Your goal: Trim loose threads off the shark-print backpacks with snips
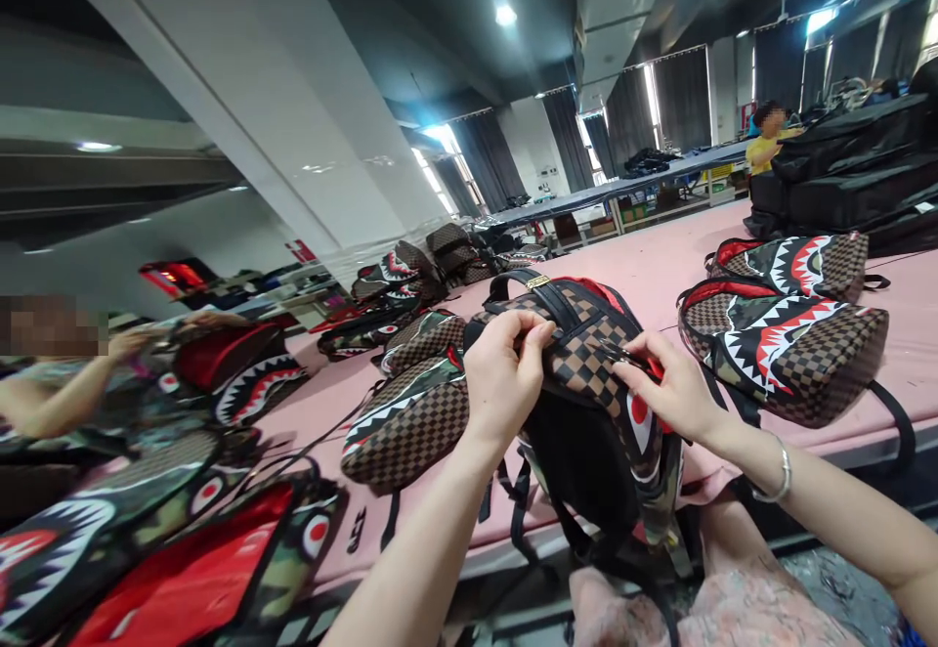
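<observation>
A brown checkered backpack [586,359] with black straps and a red-and-white eye patch stands upright at the table's near edge. At its upper left, my left hand [509,364] pinches the edge near the top handle, thumb and forefinger together. My right hand [670,378], with a silver bracelet on the wrist, is closed around a small dark tool with thin pointed tips, perhaps snips, against the checkered panel. The tool's handle is partly hidden by the fingers.
More shark-mouth backpacks lie left [414,422] and right [806,344] on the pink table [652,246]. At the left, a person [44,383] handles an open bag [241,364]. Black bags [850,158] are piled at the back right, beside another person [766,144].
</observation>
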